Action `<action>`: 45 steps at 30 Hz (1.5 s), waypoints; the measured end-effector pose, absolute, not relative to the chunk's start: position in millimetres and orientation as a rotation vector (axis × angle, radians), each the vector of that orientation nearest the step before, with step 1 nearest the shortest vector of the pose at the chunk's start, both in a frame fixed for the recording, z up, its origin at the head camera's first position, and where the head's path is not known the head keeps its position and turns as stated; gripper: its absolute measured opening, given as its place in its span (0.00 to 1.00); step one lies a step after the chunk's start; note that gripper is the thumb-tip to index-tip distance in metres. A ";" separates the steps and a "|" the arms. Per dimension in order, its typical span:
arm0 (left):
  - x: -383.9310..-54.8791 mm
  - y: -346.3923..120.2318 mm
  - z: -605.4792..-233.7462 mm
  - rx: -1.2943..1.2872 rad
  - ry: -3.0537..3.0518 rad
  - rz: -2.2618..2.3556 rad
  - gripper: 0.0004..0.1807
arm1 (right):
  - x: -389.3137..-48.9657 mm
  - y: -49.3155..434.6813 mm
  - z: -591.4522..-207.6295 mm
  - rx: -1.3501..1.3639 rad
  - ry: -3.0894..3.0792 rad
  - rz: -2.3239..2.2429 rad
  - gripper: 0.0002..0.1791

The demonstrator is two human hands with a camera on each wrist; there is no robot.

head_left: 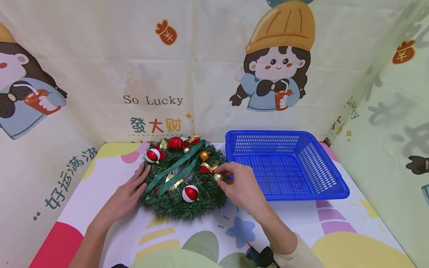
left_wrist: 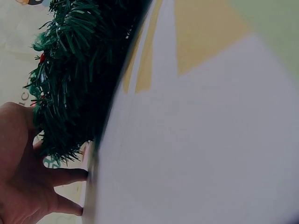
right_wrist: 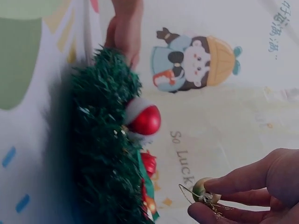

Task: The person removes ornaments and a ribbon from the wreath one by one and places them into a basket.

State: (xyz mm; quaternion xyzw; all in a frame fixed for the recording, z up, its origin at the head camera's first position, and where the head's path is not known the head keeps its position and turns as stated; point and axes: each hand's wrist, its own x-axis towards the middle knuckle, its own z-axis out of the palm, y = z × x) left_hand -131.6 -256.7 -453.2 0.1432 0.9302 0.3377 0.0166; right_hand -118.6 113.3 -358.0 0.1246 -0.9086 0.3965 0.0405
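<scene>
A green Christmas wreath [head_left: 207, 197] lies on the table, with a green ribbon [head_left: 177, 162] across it. Red-and-white balls [head_left: 191, 194], a red ball [head_left: 175, 143], an orange-gold ball [head_left: 204, 156] and a red-and-gold bow [head_left: 207, 169] decorate it. My left hand [head_left: 124, 198] rests against the wreath's left side, its fingers spread; the left wrist view shows two fingertips touching the table. At the wreath's right side, my right hand [head_left: 242, 186] pinches a small gold ball ornament [right_wrist: 201, 185] between thumb and fingers. A thin gold hanging loop [right_wrist: 184, 192] sticks out from the ornament.
A blue plastic basket [head_left: 335, 194] stands right of the wreath, close to my right hand. The table has a colourful printed cover [head_left: 167, 238]. Printed cloth walls [head_left: 207, 82] rise behind and on both sides.
</scene>
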 end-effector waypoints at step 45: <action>-130.2 -256.8 -459.5 0.463 2.912 1.058 0.34 | -159.0 174.2 -376.9 0.447 -3.287 0.766 0.07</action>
